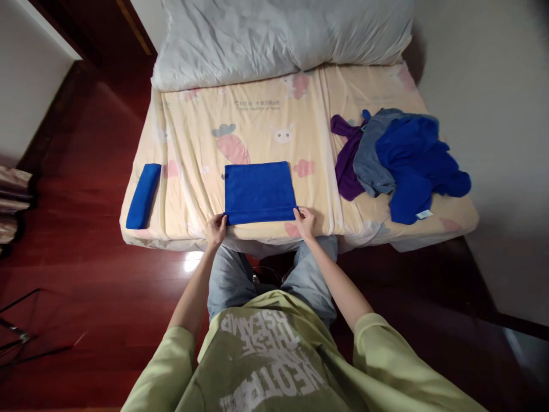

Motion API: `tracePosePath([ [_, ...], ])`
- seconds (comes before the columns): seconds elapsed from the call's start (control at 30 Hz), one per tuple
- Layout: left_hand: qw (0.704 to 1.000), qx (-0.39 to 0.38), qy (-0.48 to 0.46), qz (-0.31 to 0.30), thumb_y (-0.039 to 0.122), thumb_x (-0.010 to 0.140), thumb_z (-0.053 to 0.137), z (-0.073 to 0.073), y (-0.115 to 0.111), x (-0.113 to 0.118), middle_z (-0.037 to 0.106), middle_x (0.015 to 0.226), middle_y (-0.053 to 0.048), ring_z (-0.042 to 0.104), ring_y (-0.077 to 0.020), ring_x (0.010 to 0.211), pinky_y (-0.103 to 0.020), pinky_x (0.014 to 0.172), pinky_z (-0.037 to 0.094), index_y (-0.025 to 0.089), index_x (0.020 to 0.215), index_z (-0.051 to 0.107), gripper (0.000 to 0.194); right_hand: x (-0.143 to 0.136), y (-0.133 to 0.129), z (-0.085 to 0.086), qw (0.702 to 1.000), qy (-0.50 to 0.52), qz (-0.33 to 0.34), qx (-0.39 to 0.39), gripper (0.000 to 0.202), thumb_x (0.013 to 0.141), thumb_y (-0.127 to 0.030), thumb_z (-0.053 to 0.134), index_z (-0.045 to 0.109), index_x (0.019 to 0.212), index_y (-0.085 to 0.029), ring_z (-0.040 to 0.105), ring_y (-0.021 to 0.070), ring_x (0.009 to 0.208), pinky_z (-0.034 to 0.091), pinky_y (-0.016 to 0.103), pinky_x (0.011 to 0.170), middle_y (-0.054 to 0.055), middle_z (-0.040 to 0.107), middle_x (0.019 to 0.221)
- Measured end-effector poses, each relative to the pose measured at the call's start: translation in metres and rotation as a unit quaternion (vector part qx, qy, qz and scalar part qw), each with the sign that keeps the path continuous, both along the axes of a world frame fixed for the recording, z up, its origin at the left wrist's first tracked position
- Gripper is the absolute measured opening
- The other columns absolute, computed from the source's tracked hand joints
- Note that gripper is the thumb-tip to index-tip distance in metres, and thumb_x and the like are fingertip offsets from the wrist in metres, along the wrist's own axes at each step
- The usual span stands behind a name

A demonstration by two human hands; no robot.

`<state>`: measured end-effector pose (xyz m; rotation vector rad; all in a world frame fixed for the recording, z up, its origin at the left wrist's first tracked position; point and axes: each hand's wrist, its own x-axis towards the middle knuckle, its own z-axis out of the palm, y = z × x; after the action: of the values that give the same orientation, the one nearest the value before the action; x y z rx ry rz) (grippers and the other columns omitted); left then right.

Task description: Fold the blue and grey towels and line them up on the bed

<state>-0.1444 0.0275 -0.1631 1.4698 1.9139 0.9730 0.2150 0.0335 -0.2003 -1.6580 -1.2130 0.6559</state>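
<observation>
A blue cloth (pixel 259 187), perhaps a towel, lies flat as a rectangle near the front edge of the bed, with a narrow strip turned up along its near side. My left hand (pixel 217 230) pinches its near left corner. At the near right corner, the fingers of my right hand (pixel 305 222) are closed on the same cloth. To the left rests a narrow folded blue cloth (pixel 144 196). On the right lies a loose heap with blue cloth (pixel 414 154), grey cloth (pixel 372 154) and purple cloth (pixel 349 163); a white label shows at its near edge.
The bed (pixel 193 149) has a pale yellow sheet printed with carrots and rabbits. A bulky grey-white quilt (pixel 274 37) sits across its far end. Walls stand on both sides, and thin black stand legs (pixel 21 335) are on the dark red floor (pixel 98 286) at left.
</observation>
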Motion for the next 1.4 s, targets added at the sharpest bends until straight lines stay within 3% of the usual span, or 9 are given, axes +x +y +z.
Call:
tracePosePath([
  [0.8,1.0,-0.001,0.004,0.02,0.047,0.09,0.062,0.005,0.001,0.007,0.075,0.085,-0.01,0.072,-0.0231,0.078,-0.034,0.077,0.058,0.015,0.095,0.073,0.035,0.001,0.006,-0.005,0.999,-0.032,-0.019,-0.021,0.046,0.092,-0.06,0.057,0.073,0.09,-0.017,0.073,0.0261,0.076,0.058,0.036,0.073,0.014,0.077,0.085],
  [1.4,0.999,-0.023,0.015,0.026,0.043,0.086,0.063,0.003,0.005,0.006,0.072,0.076,-0.006,0.07,-0.021,0.072,-0.031,0.073,0.054,0.018,0.091,0.072,0.027,-0.005,0.005,0.015,0.991,-0.1,-0.033,-0.078,0.034,0.092,-0.049,0.059,0.071,0.084,-0.019,0.07,0.0252,0.071,0.051,0.035,0.076,0.011,0.077,0.081],
])
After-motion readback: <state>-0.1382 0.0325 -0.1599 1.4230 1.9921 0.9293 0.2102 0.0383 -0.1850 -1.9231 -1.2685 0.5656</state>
